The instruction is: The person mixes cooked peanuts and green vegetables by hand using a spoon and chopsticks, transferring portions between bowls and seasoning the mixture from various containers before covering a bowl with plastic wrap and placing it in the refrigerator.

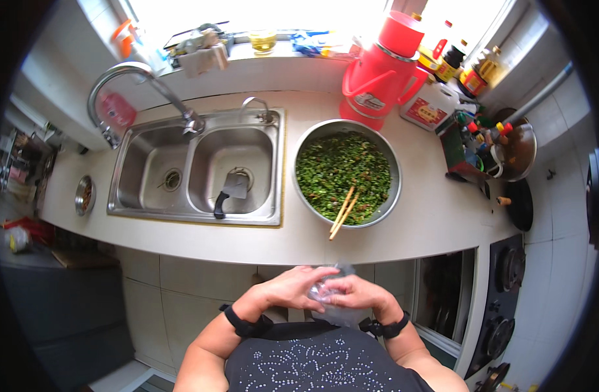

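Note:
In front of my body, just below the counter's front edge, I hold a crumpled clear plastic bag [347, 313]. My left hand [293, 288] is around its left side, with the thumb below and the fingers above. The fingers of my right hand [354, 293] pinch it from the other side. Beyond the hands, a large metal bowl [396, 182] stands on the counter, filled with chopped green filling [341, 171] mixed with brown bits. Two wooden chopsticks [345, 211] rest in the filling and stick out over the near rim.
Left of the bowl is a double steel sink [283, 166] with a cleaver [233, 188] in its right basin. A small metal bowl [85, 195] sits further left. Behind stand a red thermos [378, 78] and a white jug [429, 105]. A gas stove [500, 294] is at right.

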The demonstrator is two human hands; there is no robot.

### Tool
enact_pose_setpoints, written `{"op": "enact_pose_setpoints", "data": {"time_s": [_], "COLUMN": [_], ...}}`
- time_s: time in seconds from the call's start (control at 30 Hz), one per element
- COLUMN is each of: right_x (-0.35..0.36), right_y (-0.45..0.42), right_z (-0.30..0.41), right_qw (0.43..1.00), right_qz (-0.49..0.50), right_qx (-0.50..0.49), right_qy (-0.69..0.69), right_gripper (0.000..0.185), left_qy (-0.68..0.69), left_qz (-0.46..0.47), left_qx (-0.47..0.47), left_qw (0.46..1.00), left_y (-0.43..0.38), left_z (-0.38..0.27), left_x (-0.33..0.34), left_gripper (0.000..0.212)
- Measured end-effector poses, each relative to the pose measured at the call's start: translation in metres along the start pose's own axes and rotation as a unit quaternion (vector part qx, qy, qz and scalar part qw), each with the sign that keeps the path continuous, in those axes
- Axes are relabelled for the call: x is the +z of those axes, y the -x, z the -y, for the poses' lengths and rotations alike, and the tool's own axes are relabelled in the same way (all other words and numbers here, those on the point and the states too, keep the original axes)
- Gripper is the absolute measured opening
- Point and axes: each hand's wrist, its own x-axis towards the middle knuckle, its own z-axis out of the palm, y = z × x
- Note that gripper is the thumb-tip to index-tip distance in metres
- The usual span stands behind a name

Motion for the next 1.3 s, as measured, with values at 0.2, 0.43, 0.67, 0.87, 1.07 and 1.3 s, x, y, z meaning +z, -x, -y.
{"op": "enact_pose_setpoints", "data": {"time_s": [0.2,0.43,0.67,0.87,1.07,1.3], "right_x": [0.065,0.237,0.342,0.401,0.423,0.435], "right_y": [-0.095,-0.244,-0.427,-0.578,-0.755,-0.882], "right_z": [0.064,0.161,0.208,0.253,0.282,0.313], "right_qw": [0.998,0.97,0.981,0.979,0.982,0.906], "right_qz": [-0.041,0.223,0.179,0.183,0.016,-0.234], "right_qx": [-0.037,0.057,-0.065,-0.082,-0.186,-0.267], "right_qy": [-0.034,0.076,0.038,-0.029,-0.019,0.232], "right_gripper": [0.023,0.037,0.018,0.025,0.009,0.01], "left_qy": [-0.017,0.287,0.056,-0.164,-0.215,-0.049], "left_qz": [-0.188,-0.441,-0.451,-0.619,-0.656,-0.711], "left_qx": [-0.056,-0.196,-0.303,-0.364,-0.453,-0.413], "left_qw": [0.98,0.828,0.838,0.676,0.565,0.568], "left_y": [0.199,0.46,0.636,0.723,0.767,0.791], "left_z": [0.054,0.084,0.154,0.244,0.323,0.464], "left_x": [-0.031,-0.06,-0.104,-0.173,-0.316,-0.456], "left_gripper": [0.02,0.017,0.02,0.012,0.01,0.013]}}
